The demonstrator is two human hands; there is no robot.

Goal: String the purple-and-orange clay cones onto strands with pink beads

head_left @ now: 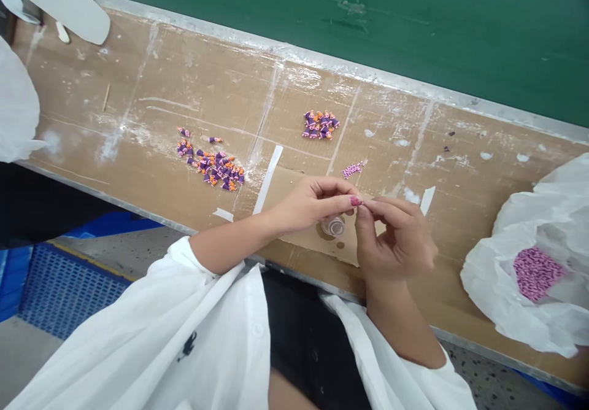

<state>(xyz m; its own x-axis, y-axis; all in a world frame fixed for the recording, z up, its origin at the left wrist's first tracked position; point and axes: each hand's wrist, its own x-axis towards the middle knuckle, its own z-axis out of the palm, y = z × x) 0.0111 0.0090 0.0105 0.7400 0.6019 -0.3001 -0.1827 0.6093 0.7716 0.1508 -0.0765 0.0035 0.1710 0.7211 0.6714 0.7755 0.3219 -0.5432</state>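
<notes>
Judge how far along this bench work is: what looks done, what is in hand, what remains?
Seemingly done: two purple-and-orange heaps, a larger heap and a smaller heap. In hand: left hand and right hand pinch a tiny piece together, too small to identify. Probably left: the loose pink pieces and the pink pile in the bag.

Purple-orange pieces (214, 167) lie left, white bag (497, 312) right.

Just under the fingers (338, 200) stands a small clear cup (334, 226), and just beyond them lies a little pink heap (353, 169). Left of the fingers the bench (151, 183) is bare up to a purple heap (214, 164). Right of them it is open as far as the white bag (497, 287).
</notes>
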